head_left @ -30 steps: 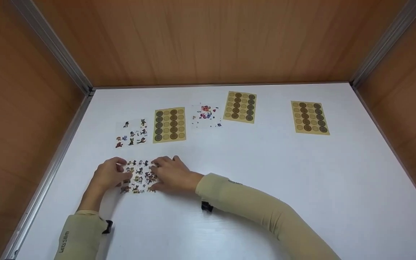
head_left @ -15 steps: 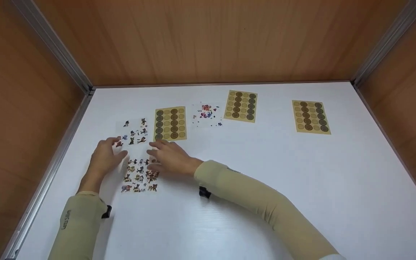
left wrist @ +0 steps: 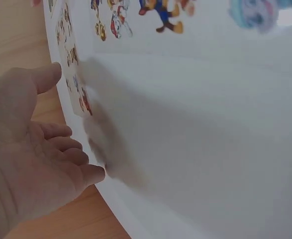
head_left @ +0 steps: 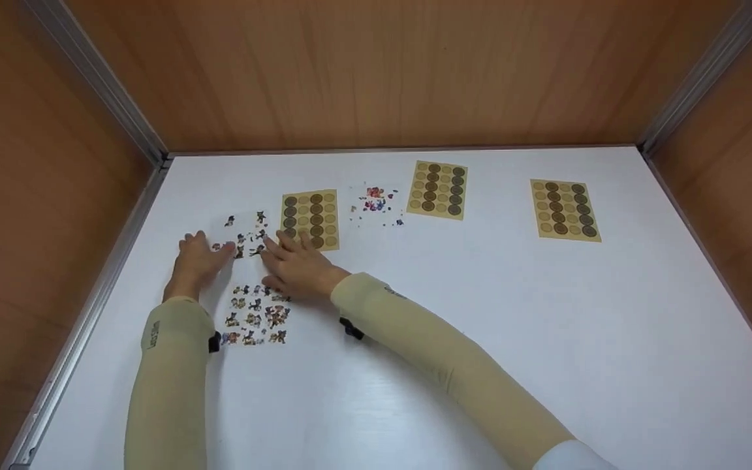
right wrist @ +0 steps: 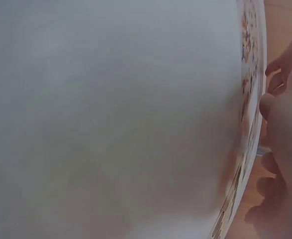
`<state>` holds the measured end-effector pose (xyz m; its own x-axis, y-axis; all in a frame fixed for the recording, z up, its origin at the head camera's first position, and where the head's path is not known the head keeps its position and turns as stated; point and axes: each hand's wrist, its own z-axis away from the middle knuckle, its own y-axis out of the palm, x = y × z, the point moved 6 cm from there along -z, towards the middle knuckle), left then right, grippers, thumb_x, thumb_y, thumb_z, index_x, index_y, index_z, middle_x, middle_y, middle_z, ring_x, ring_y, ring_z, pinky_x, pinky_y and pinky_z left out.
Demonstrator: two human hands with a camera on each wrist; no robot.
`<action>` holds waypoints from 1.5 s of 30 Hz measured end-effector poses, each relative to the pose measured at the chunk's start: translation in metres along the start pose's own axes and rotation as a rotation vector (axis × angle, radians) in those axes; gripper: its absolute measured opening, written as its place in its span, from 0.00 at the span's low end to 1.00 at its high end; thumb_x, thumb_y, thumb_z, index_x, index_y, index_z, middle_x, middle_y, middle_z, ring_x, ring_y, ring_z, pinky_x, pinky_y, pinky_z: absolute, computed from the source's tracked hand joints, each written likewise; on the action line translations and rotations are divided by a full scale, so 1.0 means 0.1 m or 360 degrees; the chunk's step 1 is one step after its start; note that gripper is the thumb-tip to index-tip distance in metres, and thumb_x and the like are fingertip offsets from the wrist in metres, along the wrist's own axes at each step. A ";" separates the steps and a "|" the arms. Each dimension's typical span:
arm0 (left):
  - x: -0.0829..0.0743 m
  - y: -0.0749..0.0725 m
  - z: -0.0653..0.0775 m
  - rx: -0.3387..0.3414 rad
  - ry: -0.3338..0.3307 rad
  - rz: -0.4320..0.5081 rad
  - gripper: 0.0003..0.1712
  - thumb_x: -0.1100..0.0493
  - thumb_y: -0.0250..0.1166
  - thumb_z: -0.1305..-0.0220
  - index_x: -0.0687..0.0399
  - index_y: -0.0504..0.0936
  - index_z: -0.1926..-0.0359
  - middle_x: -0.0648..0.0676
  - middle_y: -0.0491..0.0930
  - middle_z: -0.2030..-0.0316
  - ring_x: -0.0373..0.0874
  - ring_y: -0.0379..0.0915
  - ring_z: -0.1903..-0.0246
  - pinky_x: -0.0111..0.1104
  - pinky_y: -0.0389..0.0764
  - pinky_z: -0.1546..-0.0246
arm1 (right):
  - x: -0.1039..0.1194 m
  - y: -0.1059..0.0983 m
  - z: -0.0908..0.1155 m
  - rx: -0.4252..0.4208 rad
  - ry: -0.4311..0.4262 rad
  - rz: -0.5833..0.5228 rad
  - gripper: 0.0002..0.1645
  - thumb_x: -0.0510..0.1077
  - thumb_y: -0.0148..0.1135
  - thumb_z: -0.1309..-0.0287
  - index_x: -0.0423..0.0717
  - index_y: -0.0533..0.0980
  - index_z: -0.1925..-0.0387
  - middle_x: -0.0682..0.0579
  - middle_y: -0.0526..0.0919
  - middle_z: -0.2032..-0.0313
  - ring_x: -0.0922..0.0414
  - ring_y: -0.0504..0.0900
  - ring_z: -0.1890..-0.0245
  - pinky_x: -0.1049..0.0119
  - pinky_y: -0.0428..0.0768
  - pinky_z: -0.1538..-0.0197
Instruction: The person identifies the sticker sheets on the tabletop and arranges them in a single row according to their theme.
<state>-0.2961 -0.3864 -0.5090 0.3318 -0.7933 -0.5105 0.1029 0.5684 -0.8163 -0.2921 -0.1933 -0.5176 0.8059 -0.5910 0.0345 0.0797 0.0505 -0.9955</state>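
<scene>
A clear sticker sheet with cartoon puppies point(head_left: 245, 228) lies at the left of the white table in the head view. My left hand point(head_left: 198, 261) is at its left edge, thumb over its lower left stickers. In the left wrist view, that hand's fingers point(left wrist: 68, 144) are loosely bent with nothing between them. My right hand point(head_left: 299, 266) is spread palm down at the sheet's lower right edge, its fingertips overlapping the lower left of a gold coin-sticker sheet point(head_left: 327, 222). A second puppy sticker sheet point(head_left: 255, 320) lies nearer me, its top right corner partly hidden by my right hand.
Farther back lies a clear sheet with small red and blue stickers point(head_left: 375, 203). Two more gold coin-sticker sheets stand apart to its right, one close by point(head_left: 437, 189) and one farther off point(head_left: 565, 210). Wooden walls point(head_left: 402, 72) enclose the table's back and sides.
Both hands have left the near puppy sheet and moved away from me to the sides of the far puppy sheet. The sheets keep their places on the table.
</scene>
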 end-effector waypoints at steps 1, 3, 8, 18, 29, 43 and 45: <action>0.00 0.01 -0.02 -0.0001 -0.0021 -0.0013 0.53 0.41 0.50 0.25 0.80 0.37 0.26 0.83 0.32 0.27 0.78 0.31 0.28 0.63 0.43 0.27 | 0.00 0.01 -0.01 0.0024 -0.0003 0.0018 0.41 0.66 0.30 0.22 0.50 0.50 0.19 0.49 0.44 0.20 0.47 0.40 0.21 0.43 0.41 0.22; 0.01 0.03 -0.05 0.0003 -0.0063 -0.0031 0.53 0.40 0.48 0.25 0.80 0.37 0.26 0.83 0.32 0.27 0.80 0.32 0.28 0.64 0.44 0.28 | 0.00 0.01 -0.03 0.0068 0.0003 0.0024 0.43 0.68 0.28 0.23 0.48 0.47 0.19 0.49 0.43 0.20 0.48 0.39 0.20 0.46 0.40 0.22; 0.00 0.07 -0.06 0.0024 -0.0081 -0.0037 0.54 0.36 0.44 0.25 0.77 0.34 0.25 0.80 0.28 0.27 0.80 0.26 0.28 0.66 0.38 0.28 | -0.02 0.00 -0.06 0.0140 0.0030 0.0026 0.46 0.70 0.25 0.24 0.47 0.44 0.19 0.49 0.42 0.20 0.50 0.39 0.21 0.51 0.39 0.21; -0.09 0.07 -0.04 0.0033 0.0007 -0.0085 0.64 0.28 0.48 0.29 0.80 0.33 0.26 0.81 0.23 0.28 0.74 0.16 0.27 0.63 0.28 0.28 | -0.04 -0.01 -0.11 0.0217 0.0086 0.0053 0.46 0.71 0.21 0.25 0.50 0.42 0.18 0.54 0.44 0.20 0.52 0.38 0.20 0.52 0.37 0.21; -0.05 0.11 -0.05 0.0020 -0.0023 -0.0118 0.61 0.31 0.52 0.29 0.77 0.35 0.24 0.80 0.25 0.27 0.73 0.17 0.26 0.64 0.30 0.28 | 0.02 0.04 -0.10 0.0168 0.0079 0.0029 0.44 0.70 0.20 0.24 0.52 0.42 0.18 0.55 0.43 0.20 0.51 0.41 0.21 0.52 0.41 0.21; -0.06 0.13 -0.05 0.0038 -0.0044 -0.0087 0.60 0.31 0.52 0.29 0.73 0.37 0.23 0.80 0.26 0.27 0.78 0.22 0.28 0.68 0.38 0.29 | 0.00 0.07 -0.10 0.0129 0.0076 0.0017 0.43 0.69 0.22 0.23 0.51 0.45 0.18 0.54 0.46 0.20 0.51 0.43 0.21 0.51 0.43 0.21; -0.07 0.13 -0.06 0.0036 -0.0040 -0.0091 0.59 0.31 0.52 0.29 0.74 0.38 0.23 0.80 0.27 0.27 0.77 0.23 0.27 0.68 0.38 0.29 | -0.01 0.06 -0.10 0.0118 0.0077 0.0017 0.43 0.69 0.22 0.23 0.51 0.45 0.18 0.54 0.46 0.20 0.51 0.44 0.21 0.51 0.43 0.21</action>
<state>-0.3033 -0.3744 -0.5177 0.3482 -0.8191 -0.4558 0.1434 0.5271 -0.8376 -0.2979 -0.2008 -0.5245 0.7780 -0.6281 0.0177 0.1159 0.1158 -0.9865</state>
